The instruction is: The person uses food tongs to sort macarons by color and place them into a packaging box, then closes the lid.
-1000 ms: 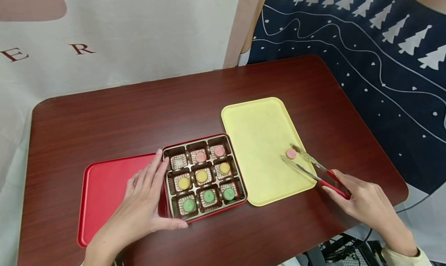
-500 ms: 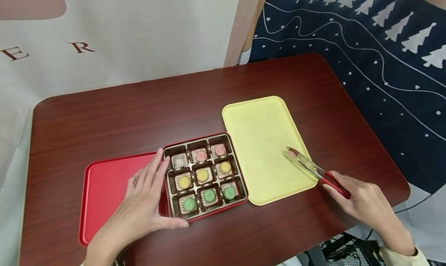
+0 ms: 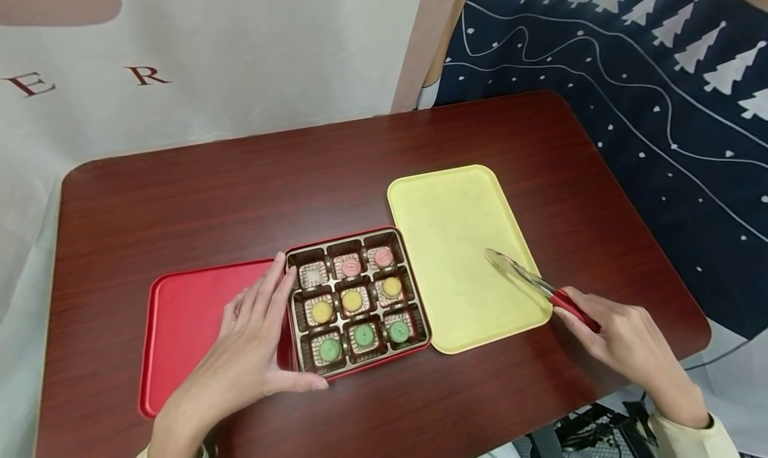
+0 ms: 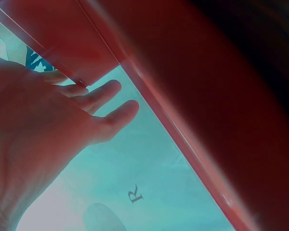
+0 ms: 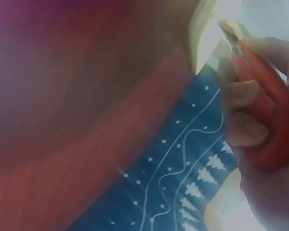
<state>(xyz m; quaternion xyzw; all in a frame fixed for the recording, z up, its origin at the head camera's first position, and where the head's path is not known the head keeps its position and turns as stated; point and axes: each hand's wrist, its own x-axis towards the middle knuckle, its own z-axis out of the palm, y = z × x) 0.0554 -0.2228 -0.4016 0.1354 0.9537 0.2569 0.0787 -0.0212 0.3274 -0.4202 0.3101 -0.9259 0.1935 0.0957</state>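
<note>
My right hand (image 3: 624, 338) grips red-handled metal tongs (image 3: 534, 281), also curled in my fingers in the right wrist view. The tongs' jaws are squeezed together low over the yellow tray (image 3: 450, 211); the small pink button-like piece between their tips is almost hidden. My left hand (image 3: 246, 345) lies against a red box with a divided insert (image 3: 366, 295), fingers along its left side and thumb at its near-left corner. Two pink pieces (image 3: 351, 266), three yellow ones (image 3: 352, 301) and three green ones (image 3: 363, 335) sit in separate compartments. The far-left compartment (image 3: 313, 275) holds no piece.
A red tray-like lid (image 3: 186, 325) lies left of the box, partly under my left hand. The yellow tray stands close to the box's right side. Everything rests on a dark brown table (image 3: 240, 198), with light and navy cloths behind it.
The tongs have closed around the pink piece, which lay between their spread tips a second ago. My left hand has stayed at the box. The head view has shifted slightly.
</note>
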